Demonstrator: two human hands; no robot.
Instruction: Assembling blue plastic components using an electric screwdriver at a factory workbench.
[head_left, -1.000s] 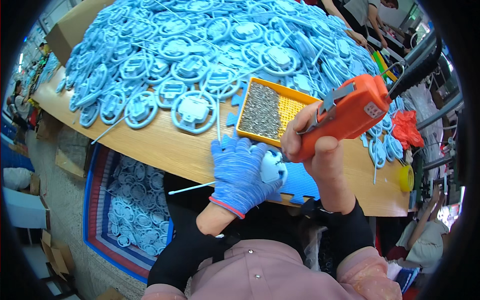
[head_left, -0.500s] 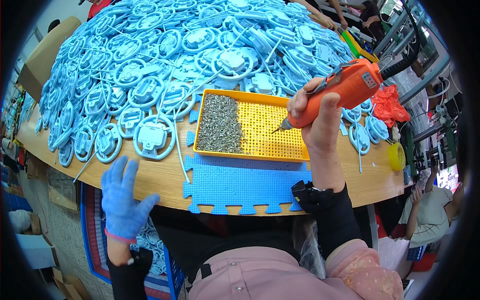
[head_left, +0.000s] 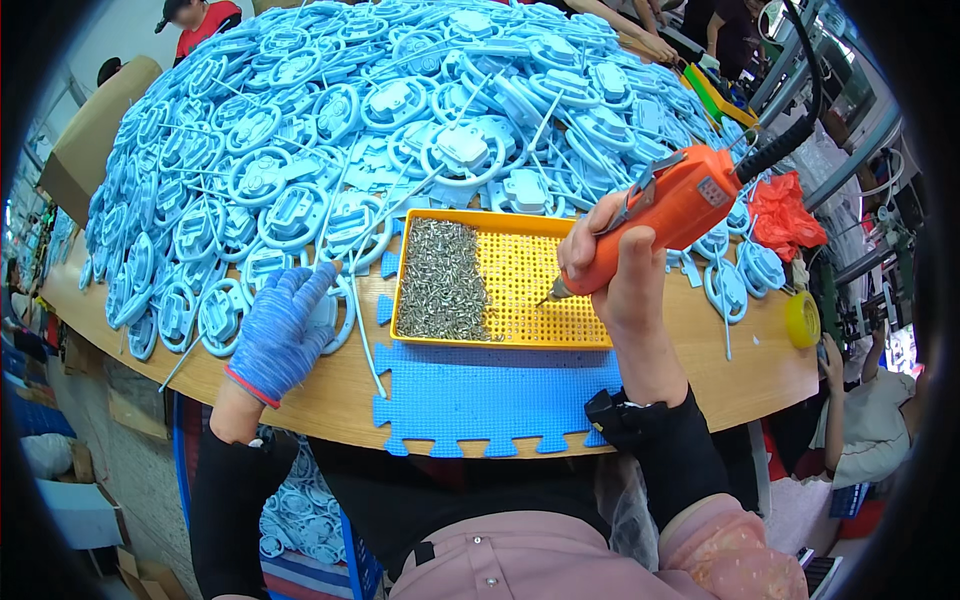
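table (head_left: 330,400): curved wooden top, runs under both hands and out past them to either side; bare wood shows below the left hand and below the mat.

heap of blue plastic wheels (head_left: 330,120): pale blue steering-wheel shaped parts with thin sticks attached, piled above and beyond both hands, spreading from far left of the left hand to behind the right hand.

foam mat (head_left: 490,400): blue, jigsaw-edged, lying flat between the two hands, just below the tray and beside the right wrist.

tray (head_left: 520,290): yellow, shallow, perforated floor, directly left of and under the right hand, touching the mat's upper edge.

screws (head_left: 442,280): grey heap filling the tray's left part, on the side away from the right hand.

left hand (head_left: 285,330): in a blue knit glove with red cuff, fingers spread apart and laid flat on a blue wheel (head_left: 335,305) at the near edge of the heap; not clamped round it.

right hand (head_left: 615,270): bare, fingers wrapped tight round the orange power screwdriver (head_left: 670,215), black band at the wrist.

orange power screwdriver: tilted, black cord rising up and right from its back end, tip pointing down-left onto the tray's bare yellow floor, just below the fingers.

red bag (head_left: 780,215): crumpled, right of the right hand.

roll of yellow tape (head_left: 802,320): right of the right hand, near the table edge.
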